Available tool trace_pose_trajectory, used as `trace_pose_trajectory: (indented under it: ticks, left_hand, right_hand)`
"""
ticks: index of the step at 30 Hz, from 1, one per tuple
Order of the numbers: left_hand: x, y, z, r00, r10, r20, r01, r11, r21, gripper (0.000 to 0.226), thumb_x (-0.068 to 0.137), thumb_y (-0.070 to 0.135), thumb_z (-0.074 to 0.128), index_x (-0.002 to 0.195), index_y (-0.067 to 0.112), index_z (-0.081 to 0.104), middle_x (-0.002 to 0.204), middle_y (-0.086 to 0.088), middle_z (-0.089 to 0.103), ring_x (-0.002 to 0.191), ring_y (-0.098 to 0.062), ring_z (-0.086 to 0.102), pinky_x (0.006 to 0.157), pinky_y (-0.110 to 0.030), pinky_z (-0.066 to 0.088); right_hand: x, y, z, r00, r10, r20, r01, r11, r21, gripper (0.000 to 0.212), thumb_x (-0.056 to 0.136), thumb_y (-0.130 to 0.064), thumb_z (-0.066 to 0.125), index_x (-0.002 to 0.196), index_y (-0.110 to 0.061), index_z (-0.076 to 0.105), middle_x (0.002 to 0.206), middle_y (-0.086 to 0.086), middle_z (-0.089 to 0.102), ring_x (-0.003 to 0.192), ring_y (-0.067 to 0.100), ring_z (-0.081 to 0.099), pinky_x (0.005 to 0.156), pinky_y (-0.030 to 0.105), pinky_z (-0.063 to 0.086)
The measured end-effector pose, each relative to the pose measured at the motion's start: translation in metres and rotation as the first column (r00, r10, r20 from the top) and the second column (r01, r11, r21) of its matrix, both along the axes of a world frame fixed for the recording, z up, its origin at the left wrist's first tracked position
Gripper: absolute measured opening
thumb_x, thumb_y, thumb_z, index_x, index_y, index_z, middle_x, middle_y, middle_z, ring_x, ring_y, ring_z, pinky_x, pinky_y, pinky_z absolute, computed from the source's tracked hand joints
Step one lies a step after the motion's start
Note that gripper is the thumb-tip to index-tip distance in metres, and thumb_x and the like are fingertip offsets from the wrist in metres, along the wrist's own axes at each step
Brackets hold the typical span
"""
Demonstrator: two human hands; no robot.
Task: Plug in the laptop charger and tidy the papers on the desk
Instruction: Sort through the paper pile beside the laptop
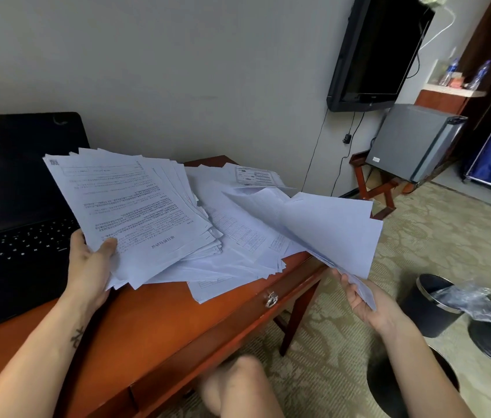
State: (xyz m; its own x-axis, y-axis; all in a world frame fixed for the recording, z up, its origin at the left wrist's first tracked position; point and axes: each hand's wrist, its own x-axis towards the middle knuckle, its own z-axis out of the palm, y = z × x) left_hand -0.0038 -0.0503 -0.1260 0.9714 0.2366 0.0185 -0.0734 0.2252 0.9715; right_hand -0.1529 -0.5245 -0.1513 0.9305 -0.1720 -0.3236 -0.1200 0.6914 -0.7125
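My left hand (92, 263) grips the near corner of a thick stack of printed sheets (135, 206), lifted and tilted over the wooden desk (178, 321). My right hand (362, 300) holds a few blank-backed sheets (328, 227) by their lower edge, out past the desk's right end. More loose papers (238, 245) lie spread on the desk between the two hands. An open black laptop (12, 212) sits at the desk's left. No charger shows in this view.
A wall-mounted TV (380, 49) with dangling cables (347, 137) hangs at the right. Below it stands a grey mini fridge (413, 143) on a wooden rack. A black waste bin (431, 303) sits on the carpet beside the desk. My knee (238, 384) is under the desk edge.
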Motion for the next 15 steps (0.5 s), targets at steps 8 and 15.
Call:
trace_pose_trajectory:
  ticks: [8,15]
  left_hand:
    - [-0.008,-0.009,0.002,0.997,-0.07,-0.019,0.07,0.998,0.0,0.042,0.107,0.003,0.054,0.145,0.014,0.042,0.133,0.0,0.065,0.116,-0.018,0.067,0.099,-0.044,0.053]
    - [-0.015,-0.018,0.001,0.988,-0.153,-0.033,0.153,0.988,-0.01,0.039,0.106,0.005,0.056,0.141,0.019,0.047,0.128,0.001,0.068,0.113,-0.02,0.07,0.096,-0.043,0.055]
  right_hand:
    - [-0.002,0.028,-0.009,0.931,0.075,0.358,-0.058,0.997,-0.059,0.048,0.107,-0.016,0.046,0.144,0.014,0.041,0.152,0.017,0.046,0.137,0.023,0.05,0.112,0.011,0.025]
    - [0.023,0.071,0.022,1.0,-0.016,-0.007,0.012,0.929,-0.37,0.045,0.082,-0.006,0.079,0.125,-0.001,0.065,0.108,0.014,0.076,0.089,0.021,0.076,0.072,0.027,0.062]
